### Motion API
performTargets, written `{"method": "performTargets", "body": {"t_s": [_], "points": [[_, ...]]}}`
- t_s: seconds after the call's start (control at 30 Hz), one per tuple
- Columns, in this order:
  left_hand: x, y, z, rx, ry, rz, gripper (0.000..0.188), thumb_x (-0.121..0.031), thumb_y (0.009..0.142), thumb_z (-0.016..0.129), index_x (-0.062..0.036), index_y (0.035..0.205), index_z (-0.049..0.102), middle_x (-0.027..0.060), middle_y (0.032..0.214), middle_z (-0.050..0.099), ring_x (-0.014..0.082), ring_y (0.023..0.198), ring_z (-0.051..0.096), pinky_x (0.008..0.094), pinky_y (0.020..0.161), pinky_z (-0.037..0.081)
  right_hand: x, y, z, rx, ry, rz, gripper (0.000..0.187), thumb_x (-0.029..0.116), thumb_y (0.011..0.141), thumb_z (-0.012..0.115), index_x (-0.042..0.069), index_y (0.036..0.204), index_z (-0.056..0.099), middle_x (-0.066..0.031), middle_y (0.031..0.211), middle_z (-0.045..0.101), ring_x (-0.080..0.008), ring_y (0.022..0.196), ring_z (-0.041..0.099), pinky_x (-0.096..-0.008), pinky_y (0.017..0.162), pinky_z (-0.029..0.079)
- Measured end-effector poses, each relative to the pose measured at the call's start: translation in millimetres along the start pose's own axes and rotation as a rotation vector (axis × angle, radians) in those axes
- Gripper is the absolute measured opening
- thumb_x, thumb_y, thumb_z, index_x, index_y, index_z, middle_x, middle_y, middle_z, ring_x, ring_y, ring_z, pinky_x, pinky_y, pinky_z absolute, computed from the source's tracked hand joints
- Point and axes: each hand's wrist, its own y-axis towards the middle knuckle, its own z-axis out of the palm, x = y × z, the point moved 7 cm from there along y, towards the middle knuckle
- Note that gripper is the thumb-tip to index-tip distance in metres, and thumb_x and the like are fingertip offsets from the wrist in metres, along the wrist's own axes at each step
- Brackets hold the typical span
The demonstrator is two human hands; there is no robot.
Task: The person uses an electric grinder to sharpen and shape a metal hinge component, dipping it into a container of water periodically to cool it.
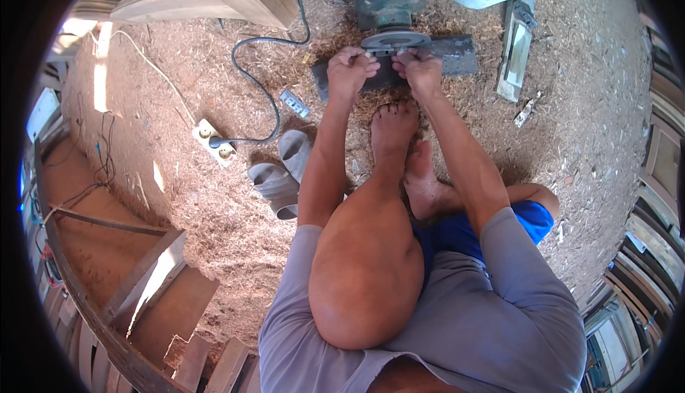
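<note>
I see both forearms extended forward from the lower edge, running along either side of my raised left knee. My left hand [351, 69] is curled, knuckles up, fingers pinched together at the tips. My right hand [419, 68] sits just beside it, likewise curled with fingertips pinched. The two hands nearly meet at the fingertips. Grey short sleeves cover both upper arms.

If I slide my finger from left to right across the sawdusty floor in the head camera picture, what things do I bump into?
White power strip → grey sandals → left hand → grey grinding disc → right hand → long flat metal piece.
</note>
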Motion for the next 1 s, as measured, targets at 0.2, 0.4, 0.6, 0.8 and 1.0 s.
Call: {"method": "performTargets", "body": {"t_s": [0.2, 0.4, 0.6, 0.8, 1.0], "points": [[-3, -2, -5, -0.007, -0.02, 0.0, 0.011, -0.002, 0.09, 0.054, 0.0073, 0.095, 0.056, 0.0189, 0.086, 0.066, 0.0214, 0.072, 0.069, 0.0267, 0.061, 0.058, -3, 5, 4, -0.009, -0.055, -0.094, 0.013, 0.008, 0.084, 0.064, -0.004, 0.092, 0.067, -0.0088, 0.08, 0.07, -0.0096, 0.062, 0.062, -0.021, 0.052, 0.046], [-3, -3, -12, -0.027, -0.029, -0.015, 0.011, -0.001, 0.09, 0.053, 0.0077, 0.096, 0.055, 0.0193, 0.087, 0.065, 0.0211, 0.073, 0.069, 0.0263, 0.061, 0.057, -7, 9, 9, -0.004, -0.052, -0.124, 0.014, -0.004, 0.08, 0.058, -0.011, 0.09, 0.065, -0.0145, 0.077, 0.07, -0.0147, 0.063, 0.066, -0.0242, 0.057, 0.051], [-3, -3, -14, -0.033, -0.043, -0.023, 0.011, 0.0, 0.091, 0.052, 0.0084, 0.097, 0.054, 0.0192, 0.088, 0.065, 0.0211, 0.073, 0.069, 0.0262, 0.061, 0.057, -8, 8, 11, 0.002, -0.057, -0.108, 0.016, 0.001, 0.081, 0.062, -0.011, 0.092, 0.064, -0.014, 0.078, 0.07, -0.0136, 0.063, 0.066, -0.0234, 0.058, 0.051], [-6, -3, -12, -0.015, -0.047, 0.011, 0.011, -0.001, 0.091, 0.053, 0.0085, 0.097, 0.054, 0.0189, 0.087, 0.065, 0.0208, 0.072, 0.069, 0.0259, 0.061, 0.057, -11, 12, 9, -0.021, -0.051, -0.143, 0.014, 0.003, 0.08, 0.063, -0.009, 0.087, 0.067, -0.0127, 0.075, 0.07, -0.0128, 0.061, 0.065, -0.0233, 0.057, 0.051], [-7, -2, -6, -0.002, -0.009, 0.023, 0.011, -0.001, 0.09, 0.054, 0.0078, 0.095, 0.056, 0.0188, 0.086, 0.066, 0.0206, 0.072, 0.069, 0.0263, 0.061, 0.057, -9, 10, 4, -0.037, -0.041, -0.155, 0.012, 0.001, 0.08, 0.061, -0.008, 0.085, 0.068, -0.0117, 0.074, 0.07, -0.0127, 0.06, 0.064, -0.0237, 0.055, 0.049]]}}
